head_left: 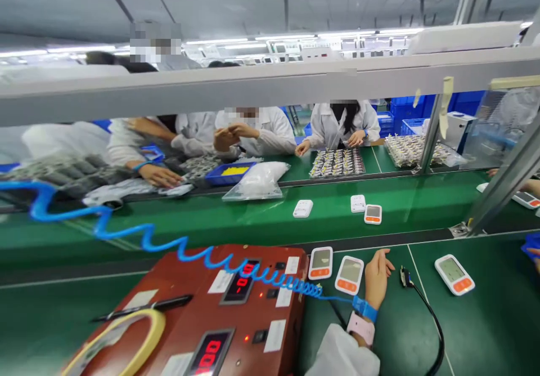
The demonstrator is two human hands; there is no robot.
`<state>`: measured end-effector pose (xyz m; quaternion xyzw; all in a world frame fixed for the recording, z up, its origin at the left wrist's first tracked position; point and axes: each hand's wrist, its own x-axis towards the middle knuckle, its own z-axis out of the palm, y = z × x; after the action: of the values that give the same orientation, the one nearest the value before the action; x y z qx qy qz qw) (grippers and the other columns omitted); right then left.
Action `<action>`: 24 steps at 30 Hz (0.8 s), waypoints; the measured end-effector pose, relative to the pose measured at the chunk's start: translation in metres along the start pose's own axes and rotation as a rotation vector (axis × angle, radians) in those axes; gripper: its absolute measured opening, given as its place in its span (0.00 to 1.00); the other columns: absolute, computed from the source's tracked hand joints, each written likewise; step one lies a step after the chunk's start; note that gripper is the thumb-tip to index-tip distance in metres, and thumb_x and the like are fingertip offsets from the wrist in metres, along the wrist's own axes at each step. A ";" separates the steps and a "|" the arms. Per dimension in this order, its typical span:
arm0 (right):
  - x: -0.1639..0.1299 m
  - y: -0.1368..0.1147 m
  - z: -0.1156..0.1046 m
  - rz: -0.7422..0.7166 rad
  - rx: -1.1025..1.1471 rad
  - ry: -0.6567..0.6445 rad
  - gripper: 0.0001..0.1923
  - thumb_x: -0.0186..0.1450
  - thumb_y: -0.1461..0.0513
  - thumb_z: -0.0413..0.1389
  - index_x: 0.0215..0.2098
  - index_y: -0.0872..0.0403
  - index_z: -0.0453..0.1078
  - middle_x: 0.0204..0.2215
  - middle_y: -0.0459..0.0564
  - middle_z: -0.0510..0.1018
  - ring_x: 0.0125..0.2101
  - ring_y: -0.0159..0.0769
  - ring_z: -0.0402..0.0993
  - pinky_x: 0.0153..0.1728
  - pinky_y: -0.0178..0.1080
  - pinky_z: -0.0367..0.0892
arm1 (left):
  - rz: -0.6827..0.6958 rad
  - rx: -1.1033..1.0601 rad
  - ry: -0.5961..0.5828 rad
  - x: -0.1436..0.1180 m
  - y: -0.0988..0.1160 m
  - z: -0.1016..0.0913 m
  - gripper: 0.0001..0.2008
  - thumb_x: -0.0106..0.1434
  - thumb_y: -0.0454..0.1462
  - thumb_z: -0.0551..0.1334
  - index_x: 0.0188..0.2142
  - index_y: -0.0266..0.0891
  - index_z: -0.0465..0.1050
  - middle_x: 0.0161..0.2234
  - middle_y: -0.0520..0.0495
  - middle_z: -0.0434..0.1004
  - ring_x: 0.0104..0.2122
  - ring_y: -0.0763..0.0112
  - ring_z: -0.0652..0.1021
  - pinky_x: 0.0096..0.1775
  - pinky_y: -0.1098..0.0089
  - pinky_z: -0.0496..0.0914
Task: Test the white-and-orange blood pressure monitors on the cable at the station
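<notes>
green mat under the left hand (377, 277), flat, open, empty, beside a white monitor (349, 275)

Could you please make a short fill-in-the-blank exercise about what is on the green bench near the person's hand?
1. The hand rests on the ____ bench.
2. A ____ wrist strap circles the wrist.
3. A roll of ____ tape lies on the red test box.
4. The coiled cord is ____.

Missing words: green; blue; yellow; blue
</notes>
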<state>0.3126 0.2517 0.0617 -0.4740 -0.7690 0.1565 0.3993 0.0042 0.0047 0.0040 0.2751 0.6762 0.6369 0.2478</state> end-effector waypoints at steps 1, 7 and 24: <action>-0.001 -0.025 0.013 -0.017 0.022 -0.090 0.17 0.54 0.46 0.54 0.37 0.40 0.75 0.38 0.59 0.77 0.35 0.52 0.74 0.33 0.53 0.65 | 0.000 0.003 0.000 0.000 0.000 0.000 0.31 0.65 0.58 0.44 0.44 0.35 0.72 0.23 0.48 0.73 0.21 0.72 0.70 0.25 0.72 0.64; -0.002 -0.173 0.147 -0.104 0.463 -0.791 0.26 0.55 0.45 0.58 0.47 0.50 0.73 0.48 0.54 0.73 0.46 0.47 0.71 0.47 0.48 0.67 | -0.026 -0.025 0.006 0.002 -0.003 0.001 0.32 0.65 0.58 0.44 0.43 0.35 0.72 0.22 0.48 0.73 0.20 0.72 0.69 0.24 0.73 0.63; -0.047 -0.282 0.316 -0.067 0.645 -0.760 0.30 0.49 0.66 0.59 0.52 0.49 0.67 0.45 0.48 0.75 0.45 0.43 0.72 0.49 0.43 0.65 | -0.014 0.008 0.070 0.005 -0.011 -0.004 0.34 0.58 0.66 0.43 0.24 0.40 0.64 0.20 0.48 0.69 0.21 0.69 0.69 0.24 0.70 0.61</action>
<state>-0.0881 0.1131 0.0146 -0.2108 -0.7875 0.5349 0.2218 -0.0026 0.0044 -0.0071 0.2487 0.6890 0.6416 0.2275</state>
